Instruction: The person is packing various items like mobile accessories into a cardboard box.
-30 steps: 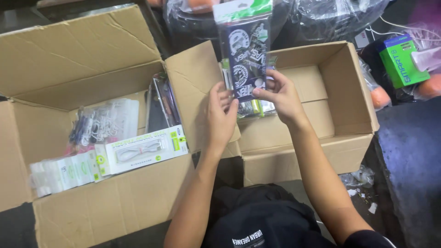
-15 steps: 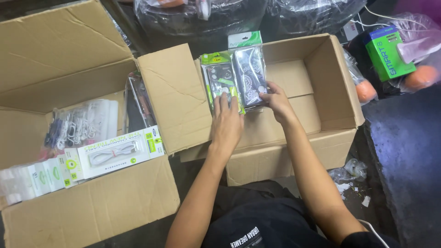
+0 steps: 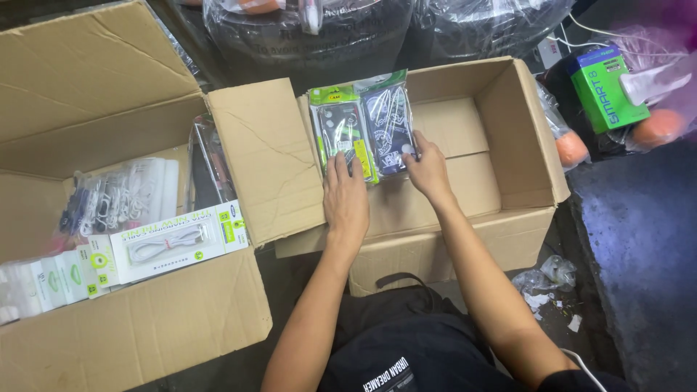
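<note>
Two flat clear packets stand side by side against the left inner wall of the smaller cardboard box (image 3: pixel 534 127). The left packet (image 3: pixel 337 131) has a green header and a grey phone case inside. The right packet (image 3: pixel 388 123) holds a dark case with white graphics. My left hand (image 3: pixel 346 196) rests its fingertips on the lower edge of the left packet. My right hand (image 3: pixel 428 168) pinches the bottom corner of the dark packet.
A bigger open cardboard box (image 3: pixel 145 319) at the left holds white cable boxes (image 3: pixel 170 243), bagged cables (image 3: pixel 120 196) and dark packets (image 3: pixel 210 163). Black plastic-wrapped bundles (image 3: pixel 305 33) stand behind. A green box (image 3: pixel 606 87) lies at the far right. My dark-clothed lap fills the bottom.
One second ago both hands held the dark packet raised above the box. It has come down and now stands beside the green-headed packet inside the box, with both hands lowered onto them.
</note>
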